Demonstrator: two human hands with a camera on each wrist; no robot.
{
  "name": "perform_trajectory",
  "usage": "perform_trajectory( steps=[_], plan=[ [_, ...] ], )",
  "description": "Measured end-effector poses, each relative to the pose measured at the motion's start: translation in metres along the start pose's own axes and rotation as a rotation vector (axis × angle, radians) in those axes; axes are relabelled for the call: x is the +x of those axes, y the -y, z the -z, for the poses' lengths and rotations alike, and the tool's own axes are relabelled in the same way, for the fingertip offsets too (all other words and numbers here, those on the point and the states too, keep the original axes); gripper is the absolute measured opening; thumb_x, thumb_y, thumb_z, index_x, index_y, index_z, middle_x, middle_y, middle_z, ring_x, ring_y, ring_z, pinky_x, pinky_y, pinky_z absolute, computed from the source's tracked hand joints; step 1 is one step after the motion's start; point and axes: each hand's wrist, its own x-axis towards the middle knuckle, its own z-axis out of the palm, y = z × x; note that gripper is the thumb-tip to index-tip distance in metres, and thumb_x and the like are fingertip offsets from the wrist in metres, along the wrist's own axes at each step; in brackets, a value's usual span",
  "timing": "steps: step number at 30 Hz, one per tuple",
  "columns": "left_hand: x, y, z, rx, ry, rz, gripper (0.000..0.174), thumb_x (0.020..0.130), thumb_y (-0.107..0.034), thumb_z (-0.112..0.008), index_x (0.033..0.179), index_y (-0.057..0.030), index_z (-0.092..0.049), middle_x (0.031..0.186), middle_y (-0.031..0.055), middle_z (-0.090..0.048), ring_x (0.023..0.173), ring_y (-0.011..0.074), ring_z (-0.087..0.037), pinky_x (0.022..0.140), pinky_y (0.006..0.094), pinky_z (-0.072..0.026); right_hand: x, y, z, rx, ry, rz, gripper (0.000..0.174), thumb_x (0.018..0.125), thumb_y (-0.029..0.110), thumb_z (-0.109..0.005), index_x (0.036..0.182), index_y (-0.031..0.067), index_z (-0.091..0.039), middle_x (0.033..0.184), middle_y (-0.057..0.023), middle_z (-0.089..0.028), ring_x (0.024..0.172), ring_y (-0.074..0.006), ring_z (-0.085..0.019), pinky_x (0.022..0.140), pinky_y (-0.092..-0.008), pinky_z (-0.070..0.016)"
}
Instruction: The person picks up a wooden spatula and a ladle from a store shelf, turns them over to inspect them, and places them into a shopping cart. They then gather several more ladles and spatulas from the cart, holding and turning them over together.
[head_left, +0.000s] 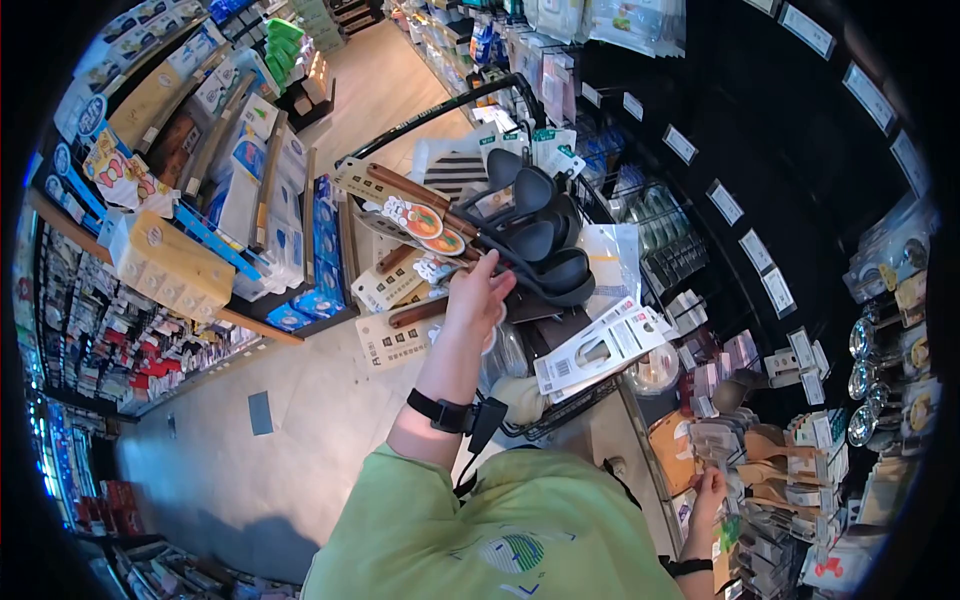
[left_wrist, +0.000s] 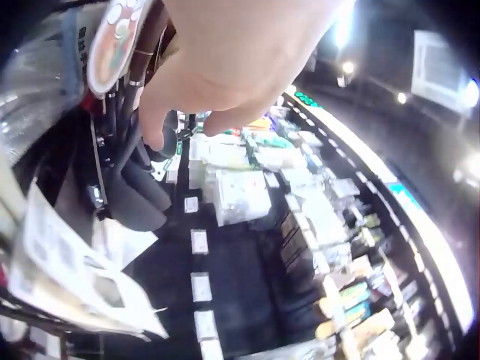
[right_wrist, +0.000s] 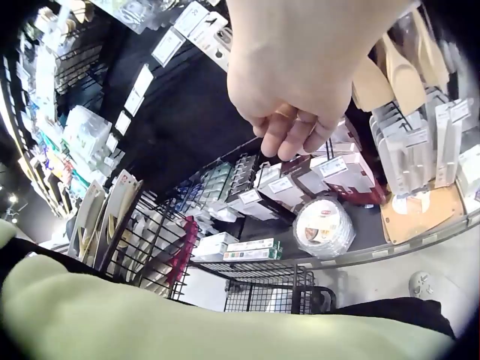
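Observation:
Several dark ladles (head_left: 535, 190) with brown handles and card tags lie bunched over the top of a black wire basket. My left hand (head_left: 475, 305) has its fingers around their handles; in the left wrist view, that hand (left_wrist: 225, 67) is over the dark utensils (left_wrist: 135, 191), its palm side hidden. Far off to the right, my right hand (head_left: 708, 492) is beside wooden spatulas (head_left: 765, 445) on a rack. Seen in the right wrist view, the right hand (right_wrist: 289, 97) has loosely bent fingers and nothing visible in them, left of the hanging wooden spatulas (right_wrist: 401, 75).
The basket's rim (head_left: 440, 115) surrounds packaged goods, including a white package (head_left: 600, 350). Shelves with price tags (head_left: 725, 203) stand on the right, with metal spoons (head_left: 862, 380) hanging farther right. A shelf display (head_left: 170, 265) stands at left beside the tiled floor (head_left: 215, 440).

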Motion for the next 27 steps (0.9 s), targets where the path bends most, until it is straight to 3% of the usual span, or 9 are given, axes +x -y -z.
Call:
perform_trajectory(
  steps=[5, 7, 11, 13, 15, 16, 20, 25, 27],
  plan=[
    [-0.039, -0.046, -0.026, 0.173, 0.263, 0.108, 0.023, 0.084, -0.02, -0.06, 0.1, -0.0055, -0.051, 0.086, 0.0067, -0.057, 0.063, 0.0174, -0.056, 0.058, 0.0299, -0.05, -0.012, -0.004, 0.001, 0.069, -0.063, -0.036, 0.018, 0.091, 0.02, -0.051, 0.091, 0.0022, -0.054, 0.064, -0.0034, -0.055, 0.055, -0.0087, -0.051, 0.055, -0.0211, -0.0454],
    [-0.032, -0.071, -0.028, 0.1, 0.256, -0.243, 0.028, 0.082, -0.019, -0.061, 0.103, -0.0038, -0.051, 0.088, 0.0079, -0.057, 0.067, 0.0168, -0.056, 0.059, 0.0287, -0.0489, -0.016, -0.003, 0.004, 0.038, -0.061, -0.062, 0.02, 0.091, 0.024, -0.052, 0.09, 0.0047, -0.055, 0.066, -0.0016, -0.054, 0.057, -0.0094, -0.052, 0.055, -0.0212, -0.0441],
    [0.037, -0.13, -0.003, 0.089, 0.004, -0.366, 0.05, 0.078, -0.019, -0.064, 0.119, 0.0004, -0.042, 0.106, 0.0129, -0.05, 0.093, 0.0225, -0.051, 0.071, 0.034, -0.0478, -0.017, -0.004, 0.006, 0.014, -0.098, -0.072, 0.019, 0.091, 0.024, -0.051, 0.089, 0.0054, -0.055, 0.064, -0.0012, -0.054, 0.056, -0.0088, -0.052, 0.054, -0.0206, -0.0434],
    [0.037, -0.151, -0.013, 0.643, -0.314, -0.767, 0.064, 0.075, -0.026, -0.067, 0.124, 0.0028, -0.037, 0.118, 0.0184, -0.046, 0.107, 0.0308, -0.046, 0.084, 0.0409, -0.0437, -0.019, -0.007, 0.009, 0.022, -0.109, -0.073, 0.018, 0.092, 0.023, -0.051, 0.088, 0.0056, -0.054, 0.062, -0.0011, -0.053, 0.055, -0.0082, -0.051, 0.053, -0.0198, -0.0421],
    [0.06, -0.162, 0.005, 1.333, -1.061, -1.071, 0.076, 0.071, -0.036, -0.068, 0.125, 0.0057, -0.034, 0.123, 0.0254, -0.043, 0.117, 0.0352, -0.04, 0.094, 0.0442, -0.0369, -0.02, -0.008, 0.011, 0.055, -0.107, -0.059, 0.018, 0.092, 0.023, -0.05, 0.088, 0.0057, -0.054, 0.062, -0.0007, -0.053, 0.056, -0.008, -0.05, 0.053, -0.0194, -0.041],
    [0.066, -0.169, 0.01, 1.308, -1.168, -1.027, 0.075, 0.07, -0.044, -0.066, 0.123, 0.0042, -0.043, 0.127, 0.0265, -0.042, 0.123, 0.0368, -0.034, 0.097, 0.0493, -0.0313, -0.02, -0.011, 0.012, 0.06, -0.109, -0.054, 0.018, 0.092, 0.023, -0.05, 0.088, 0.0057, -0.054, 0.062, -0.0007, -0.053, 0.056, -0.008, -0.05, 0.053, -0.0194, -0.041],
    [0.09, -0.185, 0.039, 1.306, -0.74, -0.359, 0.049, 0.071, -0.044, -0.064, 0.109, -0.0128, -0.062, 0.122, 0.0122, -0.053, 0.117, 0.0294, -0.046, 0.098, 0.0539, -0.0271, -0.023, -0.017, 0.016, 0.051, -0.158, -0.1, 0.019, 0.092, 0.023, -0.051, 0.089, 0.005, -0.054, 0.063, -0.0007, -0.053, 0.057, -0.0081, -0.05, 0.054, -0.0194, -0.04],
    [0.081, -0.158, 0.032, 1.468, -0.863, -0.723, 0.032, 0.08, -0.032, -0.058, 0.102, -0.0097, -0.064, 0.11, 0.0127, -0.061, 0.103, 0.0269, -0.057, 0.089, 0.0506, -0.0369, -0.021, -0.015, 0.016, 0.038, -0.136, -0.1, 0.021, 0.092, 0.024, -0.051, 0.091, 0.0035, -0.054, 0.065, -0.0018, -0.054, 0.058, -0.0085, -0.049, 0.056, -0.0207, -0.0408],
    [0.072, -0.155, 0.027, 1.061, -0.587, -0.993, 0.028, 0.081, -0.027, -0.057, 0.096, -0.0038, -0.063, 0.091, 0.0143, -0.066, 0.084, 0.031, -0.062, 0.073, 0.0417, -0.0457, -0.019, -0.012, 0.016, 0.003, -0.127, -0.117, 0.021, 0.092, 0.024, -0.051, 0.093, 0.0029, -0.054, 0.065, -0.0026, -0.054, 0.058, -0.0083, -0.049, 0.056, -0.0213, -0.0403]
  ],
)
